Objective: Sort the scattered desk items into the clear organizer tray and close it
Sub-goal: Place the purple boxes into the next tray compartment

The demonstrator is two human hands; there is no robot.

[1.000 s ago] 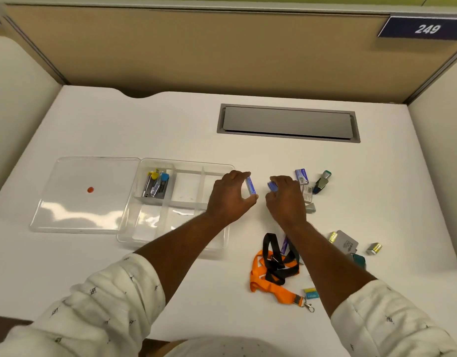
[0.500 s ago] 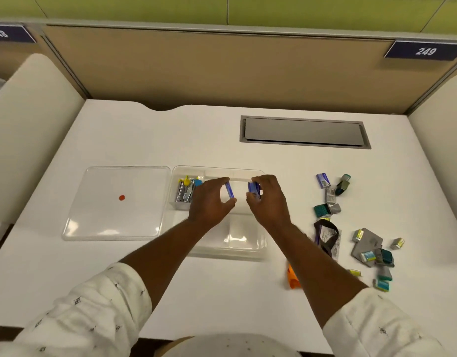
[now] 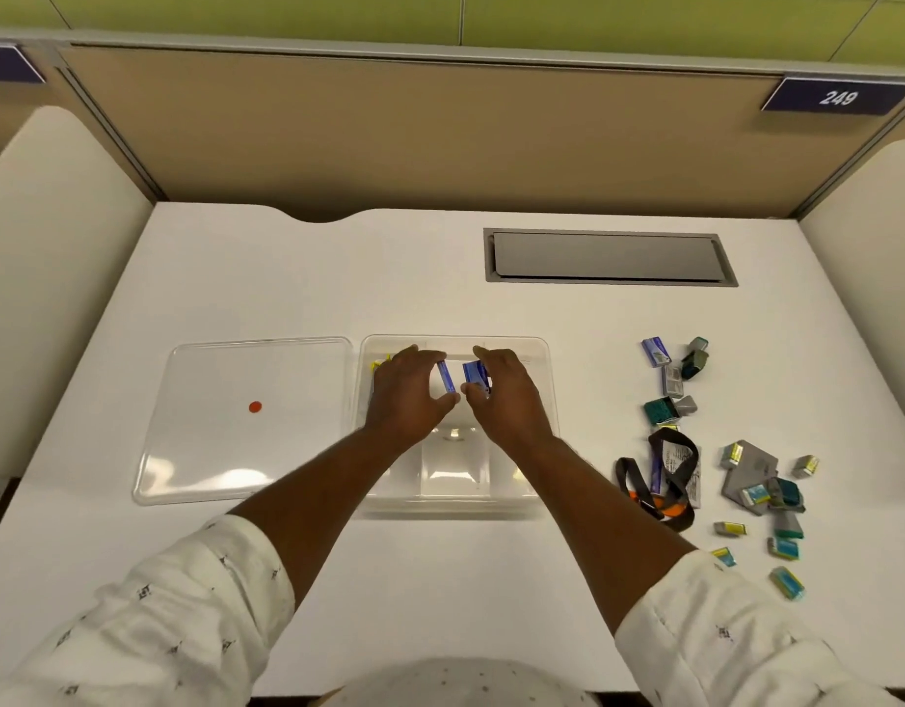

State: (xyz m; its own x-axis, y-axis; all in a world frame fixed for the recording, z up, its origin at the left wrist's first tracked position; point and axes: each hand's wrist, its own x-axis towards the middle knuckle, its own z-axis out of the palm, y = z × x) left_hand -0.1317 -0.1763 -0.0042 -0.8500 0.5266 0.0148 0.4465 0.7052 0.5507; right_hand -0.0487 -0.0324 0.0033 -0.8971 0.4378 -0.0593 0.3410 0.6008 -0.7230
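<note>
My left hand [image 3: 407, 395] pinches a small blue box [image 3: 446, 377] between thumb and fingers, and my right hand [image 3: 506, 400] is clamped on a second blue box [image 3: 475, 374]; I hold both just above the far middle compartment of the clear organizer tray [image 3: 546, 380], which sits near the desk's centre. Its lid [image 3: 246, 418] lies flat, touching the tray's left side. Toward the desk's [image 3: 297, 278] right edge lie scattered small boxes [image 3: 655, 351] and a black lanyard [image 3: 672, 477].

White sleeves [image 3: 195, 599] (small dark motifs).
</note>
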